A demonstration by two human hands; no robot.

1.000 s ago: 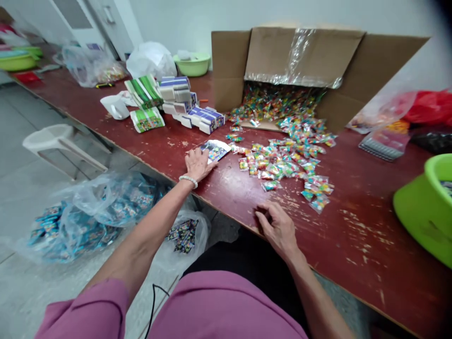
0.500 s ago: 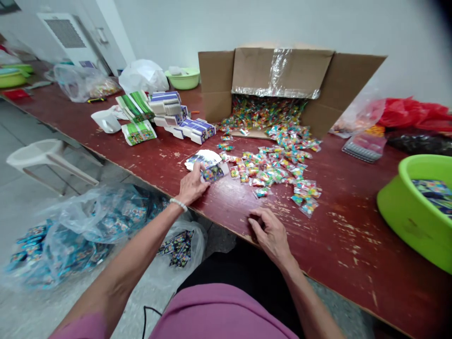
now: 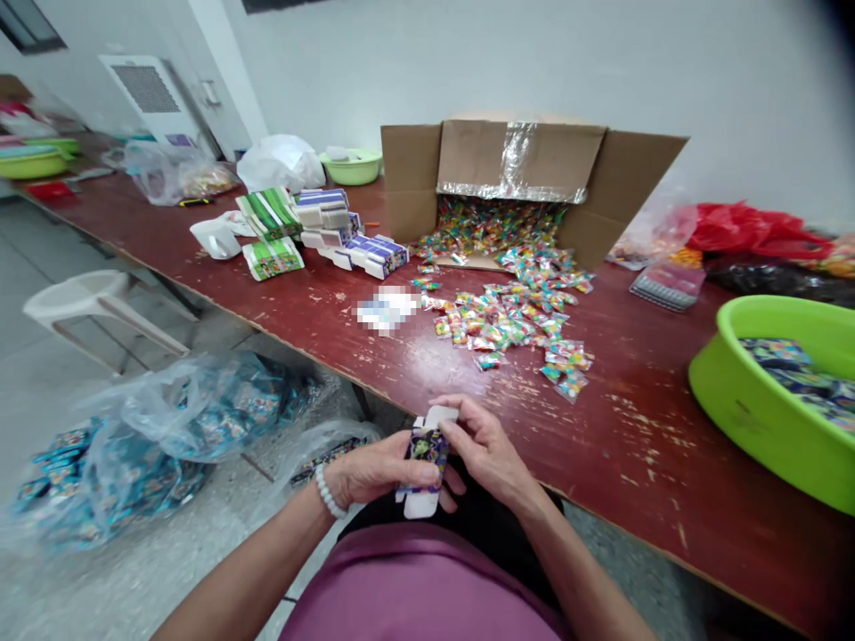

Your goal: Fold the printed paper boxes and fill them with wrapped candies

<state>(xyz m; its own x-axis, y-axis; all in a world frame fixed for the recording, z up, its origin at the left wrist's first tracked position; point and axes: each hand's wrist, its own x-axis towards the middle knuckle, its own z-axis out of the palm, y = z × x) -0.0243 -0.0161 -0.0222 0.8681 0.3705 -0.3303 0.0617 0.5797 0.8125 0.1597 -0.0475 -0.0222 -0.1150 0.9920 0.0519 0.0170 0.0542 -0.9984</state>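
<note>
Both my hands hold a small printed carton [image 3: 424,456] up over the table's front edge, its white end flaps standing open at top and bottom. My left hand [image 3: 375,469], with a white bead bracelet on the wrist, grips its lower side. My right hand [image 3: 484,450] pinches its upper part. On the red wooden table [image 3: 641,427], a white blurred item [image 3: 387,309] lies beyond my hands. Further on, a spill of small colourful sweet packets [image 3: 500,320] runs out of a tipped cardboard box [image 3: 521,160] lined with clear plastic.
Stacks of flat printed cartons [image 3: 321,227] stand at the table's back left. A green basin [image 3: 768,401] holding printed packets sits at the right. A plastic bag of blue packets [image 3: 134,454] lies on the floor, near a white stool [image 3: 93,307].
Both hands have left the table and come together toward me, holding the carton up. The white item stays on the table. The view has tilted slightly upward.
</note>
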